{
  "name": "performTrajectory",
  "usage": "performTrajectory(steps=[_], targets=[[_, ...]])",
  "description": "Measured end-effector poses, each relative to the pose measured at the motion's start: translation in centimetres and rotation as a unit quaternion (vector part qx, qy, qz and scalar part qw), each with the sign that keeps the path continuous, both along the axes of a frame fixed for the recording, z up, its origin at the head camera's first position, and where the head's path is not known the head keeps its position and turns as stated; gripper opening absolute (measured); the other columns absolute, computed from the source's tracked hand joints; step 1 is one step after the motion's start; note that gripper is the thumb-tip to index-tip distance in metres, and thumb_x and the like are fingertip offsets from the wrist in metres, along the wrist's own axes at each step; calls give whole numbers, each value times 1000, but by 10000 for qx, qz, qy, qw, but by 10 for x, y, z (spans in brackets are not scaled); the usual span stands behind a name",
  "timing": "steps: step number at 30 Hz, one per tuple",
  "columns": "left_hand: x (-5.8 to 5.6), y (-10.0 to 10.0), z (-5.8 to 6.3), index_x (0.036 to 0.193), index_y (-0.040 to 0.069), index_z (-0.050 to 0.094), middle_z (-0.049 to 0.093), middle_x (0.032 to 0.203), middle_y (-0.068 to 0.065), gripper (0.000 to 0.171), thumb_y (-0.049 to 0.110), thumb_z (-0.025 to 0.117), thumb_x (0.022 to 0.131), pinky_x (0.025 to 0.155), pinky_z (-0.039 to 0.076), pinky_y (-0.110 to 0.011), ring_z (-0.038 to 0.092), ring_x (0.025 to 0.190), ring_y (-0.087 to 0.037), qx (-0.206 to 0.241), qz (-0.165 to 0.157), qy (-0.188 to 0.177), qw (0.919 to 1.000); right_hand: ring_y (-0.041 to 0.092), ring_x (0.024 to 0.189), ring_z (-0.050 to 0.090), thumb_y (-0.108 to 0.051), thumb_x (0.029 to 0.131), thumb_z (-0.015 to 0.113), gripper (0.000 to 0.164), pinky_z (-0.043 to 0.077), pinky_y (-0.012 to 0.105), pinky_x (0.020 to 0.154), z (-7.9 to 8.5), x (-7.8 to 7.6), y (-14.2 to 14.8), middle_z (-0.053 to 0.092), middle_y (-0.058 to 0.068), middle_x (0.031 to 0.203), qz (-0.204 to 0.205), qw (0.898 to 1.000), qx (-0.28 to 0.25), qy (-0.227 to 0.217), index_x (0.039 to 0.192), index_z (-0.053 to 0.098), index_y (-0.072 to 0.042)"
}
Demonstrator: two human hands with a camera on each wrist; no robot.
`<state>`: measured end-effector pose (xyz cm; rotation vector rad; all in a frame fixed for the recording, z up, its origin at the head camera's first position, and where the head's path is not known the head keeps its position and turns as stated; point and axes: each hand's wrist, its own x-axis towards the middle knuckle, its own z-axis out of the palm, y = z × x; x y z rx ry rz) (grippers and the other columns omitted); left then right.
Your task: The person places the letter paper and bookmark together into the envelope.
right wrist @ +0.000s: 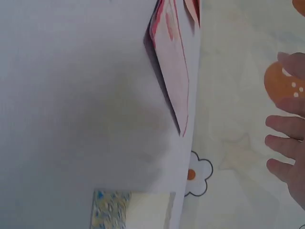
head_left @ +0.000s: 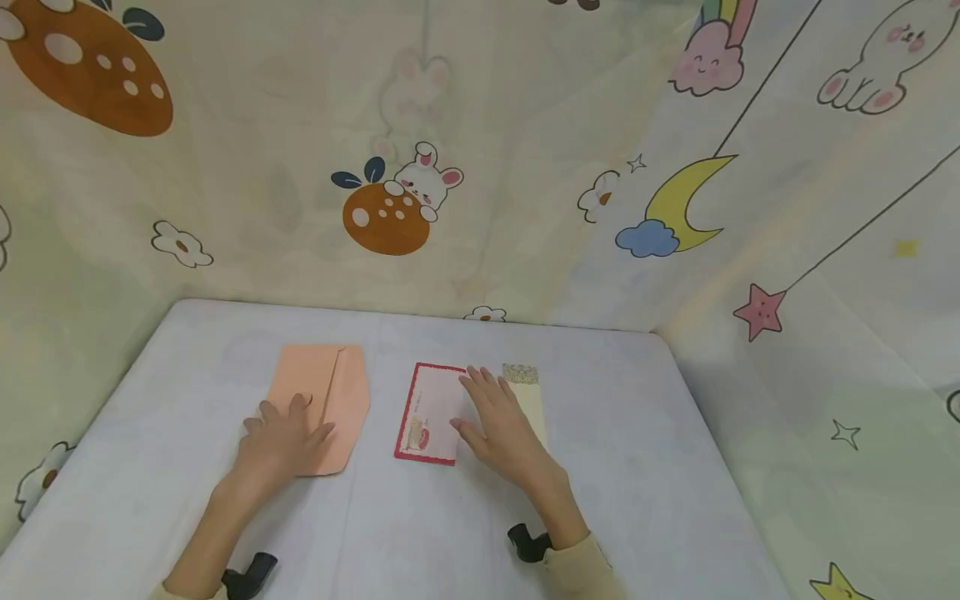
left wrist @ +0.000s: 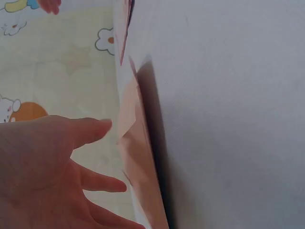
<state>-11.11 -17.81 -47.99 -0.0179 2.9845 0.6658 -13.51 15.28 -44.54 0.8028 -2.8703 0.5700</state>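
A peach envelope (head_left: 306, 367) with a flap seam lies at the left of the white table. Over its lower half is my left hand (head_left: 277, 446), fingers spread. In the left wrist view, the left hand's fingertips (left wrist: 120, 185) come close to the envelope (left wrist: 138, 157), with no grip on it. My right hand (head_left: 510, 437) hovers with fingers extended, overlapping the right edge of a pink card (head_left: 429, 417) with a red border. Partly hidden behind that hand is a cream strip (head_left: 531, 404) with a glittery end. In the right wrist view, the right hand (right wrist: 291, 129) holds nothing.
The white-covered table (head_left: 637, 467) has a back edge against a patterned cloth (head_left: 285, 208) with printed rabbits, moon and stars. This cloth also rises along both sides. Black wrist straps (head_left: 251, 575) show on both arms.
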Motion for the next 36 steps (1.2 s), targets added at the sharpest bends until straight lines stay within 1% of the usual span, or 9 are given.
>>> performTrajectory(steps=[3,7,11,14,19,24,29,34,36], targets=[[6,1,-6,112,-14,48,41,84,-34,45,27,64,99,48,47,-49,50,72,-51,-75,-71,253,9996,33,155,31,-32,99,68,65,23,49,124,-5,3,-14,38,14,164,160,9994,73,-294,154,43,-6],[9,1,-10,101,-11,48,38,77,-26,36,20,63,97,45,43,-43,44,68,-41,-132,-78,512,9986,32,156,28,-30,101,65,64,27,48,123,-10,5,-31,34,13,166,288,9970,12,-722,155,41,-5],[6,1,-10,94,-6,46,37,77,-22,29,20,60,97,46,38,-40,40,71,-39,-10,15,528,9986,27,157,25,-27,102,61,65,30,45,122,-12,2,-50,30,12,168,358,9898,-343,-1337,157,37,-3],[5,1,-11,93,-5,47,36,79,-23,28,20,58,97,47,38,-40,41,74,-41,65,95,482,9988,24,157,27,-28,103,61,64,30,42,122,-16,-3,-65,30,12,168,446,9853,-423,-1592,157,37,-2],[7,3,-12,96,-9,51,39,80,-27,30,20,59,95,48,41,-45,46,78,-48,32,223,386,9990,22,156,29,-36,105,58,65,30,38,122,-29,-3,-95,31,11,168,694,9832,211,-1672,158,37,-3],[6,5,-13,103,-13,55,44,82,-33,36,21,64,92,50,46,-56,52,82,-57,-70,247,516,9983,23,156,28,-36,107,52,62,28,34,123,-36,-1,-121,31,10,168,1015,9810,691,-1500,158,36,-4],[6,4,-13,105,-13,56,46,81,-34,39,22,67,92,48,47,-56,53,80,-58,-176,230,647,9975,23,157,25,-34,108,50,60,24,31,124,-36,-3,-140,29,9,168,1004,9793,832,-1548,158,37,-5],[7,1,-11,114,-14,56,49,87,-37,44,23,66,93,52,47,-57,53,84,-59,-104,283,460,9985,25,158,24,-35,106,55,62,25,30,123,-40,-4,-153,29,9,168,881,9763,1037,-1681,158,38,-6],[7,0,-10,123,-14,55,50,92,-39,49,24,66,94,54,48,-58,53,87,-60,-34,291,380,9988,26,158,23,-36,105,58,63,26,30,123,-42,-4,-157,28,10,169,832,9753,1178,-1671,157,39,-7]])
